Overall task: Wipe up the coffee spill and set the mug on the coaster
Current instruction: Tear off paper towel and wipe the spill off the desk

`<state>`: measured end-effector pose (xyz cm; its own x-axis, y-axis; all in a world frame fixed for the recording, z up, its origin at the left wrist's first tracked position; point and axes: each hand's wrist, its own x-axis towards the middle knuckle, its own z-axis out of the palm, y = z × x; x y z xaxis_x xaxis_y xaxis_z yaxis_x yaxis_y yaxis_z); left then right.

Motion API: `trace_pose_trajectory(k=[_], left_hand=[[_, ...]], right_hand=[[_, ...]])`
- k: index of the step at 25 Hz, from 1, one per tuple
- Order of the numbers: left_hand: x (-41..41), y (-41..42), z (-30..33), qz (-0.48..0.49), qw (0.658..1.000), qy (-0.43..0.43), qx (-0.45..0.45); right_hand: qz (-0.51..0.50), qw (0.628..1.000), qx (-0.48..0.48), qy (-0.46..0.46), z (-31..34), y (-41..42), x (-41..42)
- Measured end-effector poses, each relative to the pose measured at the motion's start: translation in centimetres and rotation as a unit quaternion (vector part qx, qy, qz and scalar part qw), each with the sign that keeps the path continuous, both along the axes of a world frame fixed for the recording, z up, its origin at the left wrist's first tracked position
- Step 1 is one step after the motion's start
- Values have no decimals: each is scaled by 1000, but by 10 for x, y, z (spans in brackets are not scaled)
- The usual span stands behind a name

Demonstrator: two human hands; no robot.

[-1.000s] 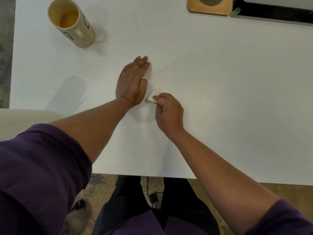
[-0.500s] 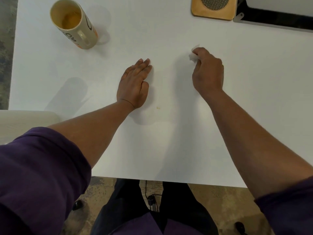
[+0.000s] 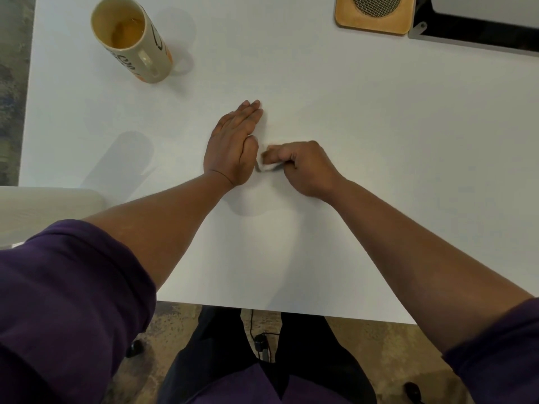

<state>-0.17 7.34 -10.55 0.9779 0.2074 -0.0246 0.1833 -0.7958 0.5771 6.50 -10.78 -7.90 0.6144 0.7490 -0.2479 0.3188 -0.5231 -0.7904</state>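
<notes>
Wiping step in hand: small white wad under the right hand, mid-bench, mug not yet on coaster.

Right hand (image 3: 306, 167) has its grip clenched on a small white wad (image 3: 267, 166), probably tissue, pressed to the white bench (image 3: 379, 170) just beside the thumb of the left hand (image 3: 233, 144). Left hand lies flat with straight fingers, grasping nothing, bracing. No stain is plainly visible at the wad; motion blur hides the spot. Judgement: keep the wad flat, press down, use short strokes toward the body, and fold to a clean face if it soils. Mug (image 3: 131, 39) stands at far left, upright, with some coffee left inside, well apart from the wooden coaster (image 3: 374, 14) at far right. Lift the mug level by the handle to avoid slopping.
</notes>
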Motion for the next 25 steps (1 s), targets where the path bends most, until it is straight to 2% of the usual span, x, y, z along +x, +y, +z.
trace_pose_trajectory(k=[7,11,13,15,16,18,20,23,25], left_hand=[[0,-1,3,-6,1000,10,3],[0,-4,5,-6,1000,11,6],[-1,-2,6,-7,1000,13,11],[-1,-2,7,-9,1000,17,15],[0,-3,7,-10,1000,18,17],[0,-3,6,-11,1000,20,21],[0,-3,6,-12,999,20,24],[0,-3,4,-10,999,17,26],[0,-3,4,-9,999,17,25]], right_hand=[[156,982,-100,45,9,-20,-10],[151,968,-183,81,18,-42,4],[67,979,-141,133,25,-60,12],[-106,980,-37,164,30,-75,26],[-190,972,-6,135,29,-80,35],[-306,951,-8,39,21,-81,48],[-369,929,-21,6,12,-74,46],[-421,906,-21,27,4,-62,25],[-424,904,-17,47,0,-54,5]])
